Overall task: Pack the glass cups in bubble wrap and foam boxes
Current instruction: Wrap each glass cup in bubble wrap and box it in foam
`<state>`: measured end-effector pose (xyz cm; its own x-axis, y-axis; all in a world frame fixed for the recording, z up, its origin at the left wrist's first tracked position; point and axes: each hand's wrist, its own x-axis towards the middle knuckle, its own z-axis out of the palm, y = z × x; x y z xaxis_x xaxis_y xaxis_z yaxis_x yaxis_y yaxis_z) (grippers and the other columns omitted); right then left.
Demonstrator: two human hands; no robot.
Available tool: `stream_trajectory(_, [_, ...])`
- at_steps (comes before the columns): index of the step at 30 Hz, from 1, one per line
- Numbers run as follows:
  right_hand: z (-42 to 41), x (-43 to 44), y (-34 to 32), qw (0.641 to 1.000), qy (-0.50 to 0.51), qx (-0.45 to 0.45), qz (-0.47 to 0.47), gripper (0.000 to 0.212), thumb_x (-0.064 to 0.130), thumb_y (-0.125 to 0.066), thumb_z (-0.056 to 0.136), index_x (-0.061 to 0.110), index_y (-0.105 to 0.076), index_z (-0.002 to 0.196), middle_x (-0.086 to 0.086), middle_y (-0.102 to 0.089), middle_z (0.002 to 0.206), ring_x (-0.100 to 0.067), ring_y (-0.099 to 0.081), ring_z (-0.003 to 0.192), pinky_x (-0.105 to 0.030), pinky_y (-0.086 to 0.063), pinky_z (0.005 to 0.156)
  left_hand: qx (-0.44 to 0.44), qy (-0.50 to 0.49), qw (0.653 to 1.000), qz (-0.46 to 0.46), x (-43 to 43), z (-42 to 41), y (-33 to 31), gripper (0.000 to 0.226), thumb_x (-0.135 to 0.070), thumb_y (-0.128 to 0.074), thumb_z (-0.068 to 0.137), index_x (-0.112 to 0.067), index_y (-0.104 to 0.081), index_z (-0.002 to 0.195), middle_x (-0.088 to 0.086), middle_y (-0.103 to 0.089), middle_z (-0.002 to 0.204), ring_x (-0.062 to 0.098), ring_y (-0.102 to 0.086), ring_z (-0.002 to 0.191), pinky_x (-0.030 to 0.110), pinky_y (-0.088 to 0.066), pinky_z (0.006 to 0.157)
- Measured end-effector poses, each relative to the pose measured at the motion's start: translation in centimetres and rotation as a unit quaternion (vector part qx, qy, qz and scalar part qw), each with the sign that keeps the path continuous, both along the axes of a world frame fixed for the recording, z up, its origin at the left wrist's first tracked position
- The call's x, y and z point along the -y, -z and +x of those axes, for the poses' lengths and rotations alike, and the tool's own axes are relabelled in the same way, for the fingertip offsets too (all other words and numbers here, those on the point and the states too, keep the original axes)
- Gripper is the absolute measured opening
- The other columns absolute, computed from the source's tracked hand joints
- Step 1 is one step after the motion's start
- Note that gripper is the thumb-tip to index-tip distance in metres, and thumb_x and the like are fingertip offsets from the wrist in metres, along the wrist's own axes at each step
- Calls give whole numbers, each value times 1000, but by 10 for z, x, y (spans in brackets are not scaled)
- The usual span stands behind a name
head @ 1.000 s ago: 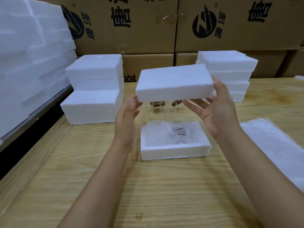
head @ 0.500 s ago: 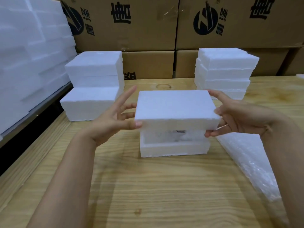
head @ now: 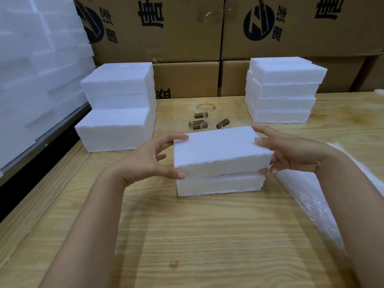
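- At the middle of the tabletop (head: 187, 235) stood a white foam box base (head: 220, 185), with a foam lid (head: 220, 148) held directly over it, a little askew. Whether the lid was fully seated could not be told, and the box's contents were hidden.
- The left hand (head: 145, 161) gripped the lid's 9 o'clock end. Its fingers (head: 179, 137) were curled, the forefinger on the top far corner and the thumb pinching the near corner.
- The right hand (head: 291, 150) gripped the 3 o'clock end, forefinger on the top edge and the other fingers tucked against the lower side.
- At 12 o'clock from the box, just beyond it, lay three small brown rolls (head: 198, 124). Any clear glass around them was too faint to tell.
- A bubble wrap sheet (head: 311, 204) lay at 4 o'clock, near the box.
- One foam stack (head: 118, 104) stood at 10 o'clock and a second foam stack (head: 282, 90) at 1 o'clock, both in front of printed cardboard cartons (head: 187, 28).
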<state>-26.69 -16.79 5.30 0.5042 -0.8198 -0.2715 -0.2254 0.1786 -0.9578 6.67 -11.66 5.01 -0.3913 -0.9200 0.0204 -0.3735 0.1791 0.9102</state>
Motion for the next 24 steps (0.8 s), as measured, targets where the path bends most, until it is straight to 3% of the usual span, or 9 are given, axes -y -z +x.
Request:
stream_trajectory(2, [1,1,3,999,30,-35,-26,74,50,-76,64,49,-44,131,3,-72,95,-19,-62,62,-23,-48,48,5,1,1000,3,1,-1,2,78,-35,-88,46,-44,-61,118,-23,-55,133,-3,-42,131,42,-30,116])
stream_trajectory(5, [1,2,10,997,31,-58,-35,76,55,-73,64,52,-42,133,5,-70,103,-14,-58,67,-23,-47,53,15,1,1000,-2,3,-1,5,74,-37,-88,46,-49,-60,114,-31,-55,127,-8,-42,128,40,-32,115])
stream_trajectory(10, [3,3,15,998,22,-59,-28,66,56,-77,62,58,-47,120,-4,-69,108,-21,-61,82,-35,-52,74,-25,21,999,-3,5,1,19,68,-26,-86,59,-45,-59,118,-29,-52,132,-7,-38,133,34,-42,107])
stream_trajectory(14, [4,3,17,996,17,-66,-51,64,58,-76,67,54,-43,121,5,-69,109,-20,-66,91,-29,-57,72,-71,29,997,9,6,2,27,67,-20,-83,62,-43,-58,121,-25,-49,138,-4,-38,135,20,-49,93])
stream_trajectory(17, [6,0,19,996,13,-51,-71,61,54,-71,70,49,-42,123,17,-62,117,-6,-65,99,-18,-54,69,-80,27,996,21,8,4,30,73,-26,-84,61,-45,-57,125,-23,-46,143,1,-39,136,30,-46,103])
stream_trajectory(21, [6,-1,23,998,1,-19,-67,66,44,-65,75,55,-34,133,16,-52,127,-6,-56,117,-26,-47,91,-107,25,993,42,9,7,33,78,-26,-83,62,-44,-53,132,-17,-46,145,11,-49,131,44,-43,106])
stream_trajectory(24, [6,-3,22,997,-25,-13,-75,62,41,-64,80,52,-35,134,23,-62,117,-4,-59,112,-19,-50,82,-108,29,993,46,10,8,33,76,-28,-82,64,-43,-52,132,-16,-50,141,12,-53,127,44,-45,103])
